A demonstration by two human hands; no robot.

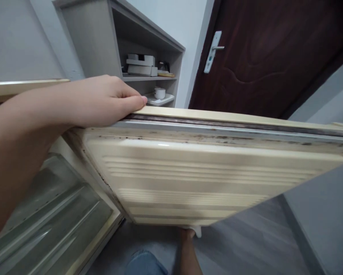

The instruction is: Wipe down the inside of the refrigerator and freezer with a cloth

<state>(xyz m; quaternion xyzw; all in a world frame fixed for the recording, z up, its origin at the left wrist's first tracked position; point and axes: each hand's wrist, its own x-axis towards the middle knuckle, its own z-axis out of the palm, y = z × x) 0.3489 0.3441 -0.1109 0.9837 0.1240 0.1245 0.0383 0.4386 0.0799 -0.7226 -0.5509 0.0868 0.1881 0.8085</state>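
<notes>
A cream refrigerator door (194, 168) stands swung out before me, its ribbed inner side facing up toward me. Dark grime and mould spots mark the pale gasket (234, 130) along its upper edge. My left hand (108, 101) is closed over that edge near its left end, the fingertips hidden behind it. Down at the door's lower edge, my right hand (190, 233) shows only in part, with its fingers hidden by the door. Beside it pokes out a small white piece (198, 231), too little of it visible to name. Left of the door lie greenish, see-through drawer fronts (59, 206).
A grey shelf unit (88, 34) behind the door holds white boxes (141, 65), a glass pot (163, 67), a white cup (160, 93) and trays (162, 100). A dark red room door (257, 61) stands beyond. My jeans-clad knee (145, 262) is over the grey floor (246, 244).
</notes>
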